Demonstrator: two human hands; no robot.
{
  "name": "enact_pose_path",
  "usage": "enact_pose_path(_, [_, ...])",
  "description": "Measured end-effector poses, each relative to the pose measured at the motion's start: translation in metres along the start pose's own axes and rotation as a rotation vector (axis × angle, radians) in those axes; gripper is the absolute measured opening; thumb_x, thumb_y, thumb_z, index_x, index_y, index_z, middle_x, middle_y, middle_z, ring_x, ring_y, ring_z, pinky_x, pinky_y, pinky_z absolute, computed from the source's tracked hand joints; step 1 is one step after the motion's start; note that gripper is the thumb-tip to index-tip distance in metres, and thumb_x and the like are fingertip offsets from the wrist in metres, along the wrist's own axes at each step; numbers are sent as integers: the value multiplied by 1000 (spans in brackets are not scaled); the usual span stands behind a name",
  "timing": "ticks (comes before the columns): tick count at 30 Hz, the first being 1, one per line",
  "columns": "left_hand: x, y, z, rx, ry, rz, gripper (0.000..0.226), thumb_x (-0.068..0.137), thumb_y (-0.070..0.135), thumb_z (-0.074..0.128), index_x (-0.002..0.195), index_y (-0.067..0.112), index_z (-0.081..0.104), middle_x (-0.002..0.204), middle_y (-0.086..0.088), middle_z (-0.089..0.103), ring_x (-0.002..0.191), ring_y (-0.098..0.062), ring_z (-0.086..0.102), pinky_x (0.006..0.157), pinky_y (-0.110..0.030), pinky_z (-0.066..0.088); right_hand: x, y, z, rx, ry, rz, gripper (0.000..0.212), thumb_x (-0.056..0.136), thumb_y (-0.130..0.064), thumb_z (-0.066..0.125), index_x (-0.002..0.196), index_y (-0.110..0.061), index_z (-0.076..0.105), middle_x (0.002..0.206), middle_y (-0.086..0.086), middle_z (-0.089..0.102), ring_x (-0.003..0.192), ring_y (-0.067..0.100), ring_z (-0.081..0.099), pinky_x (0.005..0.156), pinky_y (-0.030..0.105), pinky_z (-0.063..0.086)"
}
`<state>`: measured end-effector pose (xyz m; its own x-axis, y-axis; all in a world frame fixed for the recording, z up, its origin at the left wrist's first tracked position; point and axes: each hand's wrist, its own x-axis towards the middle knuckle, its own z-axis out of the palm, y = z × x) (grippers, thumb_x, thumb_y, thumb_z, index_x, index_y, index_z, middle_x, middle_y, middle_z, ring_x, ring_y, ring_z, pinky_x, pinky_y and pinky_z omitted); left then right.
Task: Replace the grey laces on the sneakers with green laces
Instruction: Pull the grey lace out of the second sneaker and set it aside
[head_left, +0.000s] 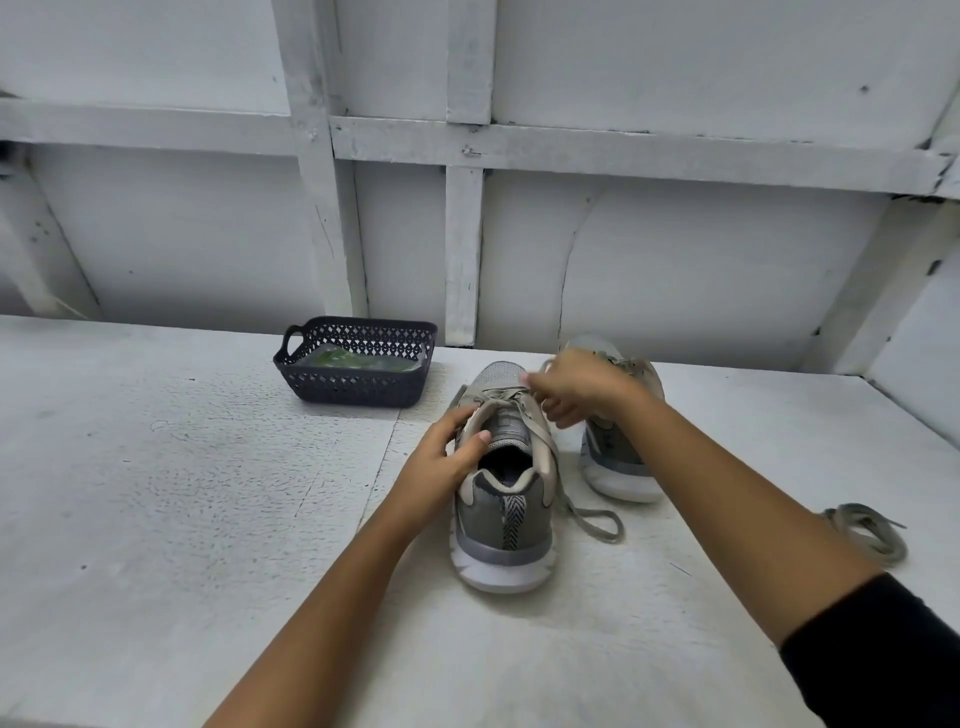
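One loose grey lace (867, 530) lies on the counter (182, 493) off to the right, so one sneaker looks already stripped. The far sneaker (613, 470) is half hidden by the arm, so I cannot be sure. The near sneaker (501, 514) has its threaded lace (619, 525) partly undone, an end trailing beside the heel. The green laces (358, 359) sit in the basket (358, 389), well apart, so all relacing is left. The left grip (441, 457) curls round the near sneaker's collar. The right grip (576, 389) is closed, pinching the threaded lace just above the tongue
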<state>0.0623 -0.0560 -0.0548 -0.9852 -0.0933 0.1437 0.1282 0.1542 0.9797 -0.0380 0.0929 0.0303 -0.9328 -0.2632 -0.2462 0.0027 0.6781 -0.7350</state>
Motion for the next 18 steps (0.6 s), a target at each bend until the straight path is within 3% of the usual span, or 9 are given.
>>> enact_pose_path(2, [1,-1,1,-5,15,6,27,94,17,55,118,28,57,122,3,60,107,-2,58,79,-8,46,0,5,5,-51,-2,-51,31,94,-14,55,65,-5,56,57,7,50,48,15,47,48,22,48])
enact_pose_path(5, [1,0,1,-21,28,7,31,94,18,55,125,20,56,123,2,59,105,0,58,76,-6,45,3,-1,-2,163,125,-103,33,95,1,46,63,-5,54,57,11,52,41,14,50,39,20,44])
enact_pose_path(10, [1,-2,1,-31,37,0,36,94,22,55,129,18,54,126,2,58,106,2,57,78,-6,46,9,-19,-30,552,438,-114,34,101,-13,40,70,-5,52,62,10,53,44,15,53,40,22,49])
enact_pose_path(12, [1,-3,1,-27,37,-2,37,93,23,55,130,19,53,127,2,58,109,-1,57,80,-6,46,9,-14,-23,549,406,-50,31,101,-20,41,79,-2,54,64,12,55,48,18,53,40,26,50])
enact_pose_path(15, [1,0,3,-31,42,3,36,94,21,55,129,17,54,126,1,58,110,-4,57,80,-7,46,0,2,-1,310,121,65,33,99,-29,47,75,-6,52,64,11,52,51,17,50,46,25,47])
enact_pose_path(18, [1,1,2,-47,50,16,35,94,19,55,128,15,54,125,0,59,111,-5,57,81,-7,46,-4,8,10,118,26,-6,26,95,-16,55,71,-5,56,60,8,52,51,16,50,52,26,48])
